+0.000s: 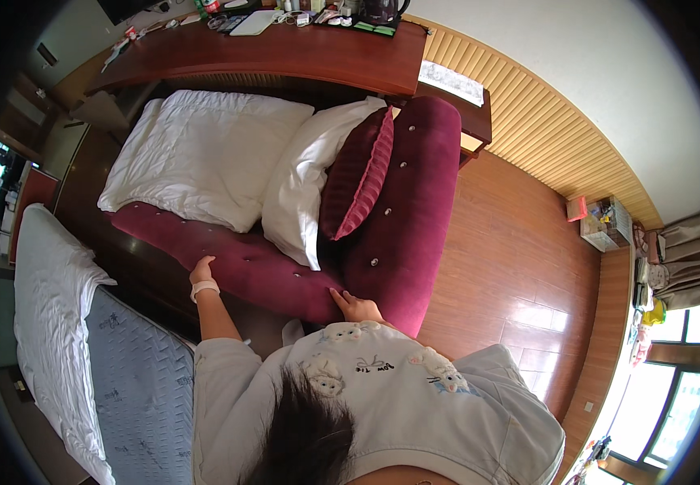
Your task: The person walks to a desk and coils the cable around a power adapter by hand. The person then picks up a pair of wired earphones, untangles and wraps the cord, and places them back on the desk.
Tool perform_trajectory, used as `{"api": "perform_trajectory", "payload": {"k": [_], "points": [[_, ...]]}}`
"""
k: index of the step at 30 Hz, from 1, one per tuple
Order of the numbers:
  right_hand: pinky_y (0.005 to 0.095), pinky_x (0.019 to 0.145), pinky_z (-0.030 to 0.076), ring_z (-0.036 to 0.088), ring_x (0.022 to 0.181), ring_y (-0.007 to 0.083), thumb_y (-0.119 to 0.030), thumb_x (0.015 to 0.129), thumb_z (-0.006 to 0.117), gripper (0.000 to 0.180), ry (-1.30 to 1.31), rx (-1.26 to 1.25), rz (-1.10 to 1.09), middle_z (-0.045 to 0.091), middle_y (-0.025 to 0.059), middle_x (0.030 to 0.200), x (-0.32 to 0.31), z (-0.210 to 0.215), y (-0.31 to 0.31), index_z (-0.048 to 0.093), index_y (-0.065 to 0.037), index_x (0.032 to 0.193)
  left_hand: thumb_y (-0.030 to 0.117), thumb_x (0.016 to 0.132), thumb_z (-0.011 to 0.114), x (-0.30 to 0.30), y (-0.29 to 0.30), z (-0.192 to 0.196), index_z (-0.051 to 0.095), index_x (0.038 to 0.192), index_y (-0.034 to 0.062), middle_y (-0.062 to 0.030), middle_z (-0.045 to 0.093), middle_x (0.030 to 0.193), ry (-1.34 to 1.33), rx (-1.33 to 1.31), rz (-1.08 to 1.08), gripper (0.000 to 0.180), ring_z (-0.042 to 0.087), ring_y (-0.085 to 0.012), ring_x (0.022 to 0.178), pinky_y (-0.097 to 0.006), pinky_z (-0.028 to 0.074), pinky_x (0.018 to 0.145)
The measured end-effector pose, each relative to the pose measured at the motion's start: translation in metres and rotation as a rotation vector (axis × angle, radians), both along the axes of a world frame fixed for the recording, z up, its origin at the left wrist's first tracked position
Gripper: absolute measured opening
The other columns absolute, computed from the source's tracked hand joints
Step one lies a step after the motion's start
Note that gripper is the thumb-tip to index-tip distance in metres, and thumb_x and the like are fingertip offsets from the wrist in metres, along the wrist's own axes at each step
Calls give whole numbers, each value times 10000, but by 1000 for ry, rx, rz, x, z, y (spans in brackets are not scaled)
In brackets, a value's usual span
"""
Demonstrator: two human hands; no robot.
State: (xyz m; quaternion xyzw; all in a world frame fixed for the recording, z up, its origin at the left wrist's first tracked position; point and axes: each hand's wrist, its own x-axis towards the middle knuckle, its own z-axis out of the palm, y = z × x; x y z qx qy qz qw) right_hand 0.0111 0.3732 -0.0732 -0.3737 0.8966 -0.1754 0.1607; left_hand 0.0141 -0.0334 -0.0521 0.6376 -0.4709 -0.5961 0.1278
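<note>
left hand (202,270) flat, fingers together on front edge of dark red buttoned velvet sofa (398,234) | right hand (355,306) pressed on same seat edge | sofa holds white duvet (204,153), white pillow (305,182), ribbed red cushion (358,174)

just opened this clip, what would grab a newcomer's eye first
The dark red tufted sofa fills the middle of the view, with a white folded quilt, a white pillow and a dark red striped cushion piled on it. Both hands rest flat on its front edge, the left hand further left, the right hand near the centre. A bare grey mattress lies at lower left.
</note>
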Motion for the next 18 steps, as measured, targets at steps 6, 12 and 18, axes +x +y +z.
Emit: {"api": "perform_trajectory", "payload": {"k": [6, 12, 18], "points": [[406, 639, 543, 629, 882, 310, -329, 771, 569, 713, 39, -62, 18, 527, 209, 1147, -6, -2, 10, 271, -137, 1389, 172, 614, 754, 5, 13, 1, 584, 1078, -73, -197, 549, 1189, 81, -54, -22, 551, 528, -293, 1063, -378, 405, 915], [400, 694, 540, 625, 901, 323, -340, 728, 613, 755, -63, -22, -37, 483, 188, 1248, -8, 23, 9, 281, -175, 1386, 223, 607, 754, 0, 19, 10, 578, 1060, -91, -216, 560, 1162, -18, -47, 27, 579, 545, -300, 1028, -381, 429, 875], [414, 847, 487, 559, 1045, 332, -352, 501, 779, 1049, -150, 39, -25, 466, 164, 1271, 6, 43, -7, 246, -183, 1388, 262, 591, 755, 28, 12, -5, 524, 1019, -173, -274, 577, 1077, 94, -217, 98, 653, 572, -318, 982, -360, 440, 860]]}}
